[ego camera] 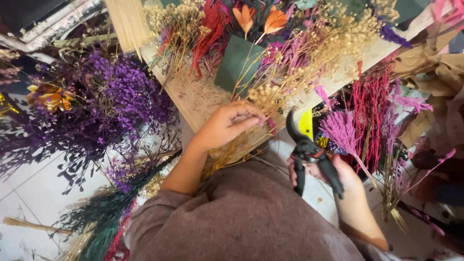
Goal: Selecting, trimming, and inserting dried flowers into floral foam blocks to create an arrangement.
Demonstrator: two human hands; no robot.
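My left hand grips a bunch of dried beige flower stems at the edge of a wooden table. The stems fan up across the table and their cut ends hang down past my wrist. My right hand holds black pruning shears just right of the bunch, blades pointing up toward the stems, a short way from my left fingers. A green foam block lies on the table above the left hand, among orange, red and pink dried flowers.
Purple dried flowers fill the left side over a white tiled floor. Dark green and red stems lie at the lower left. Pink and magenta grasses stand at the right beside brown paper.
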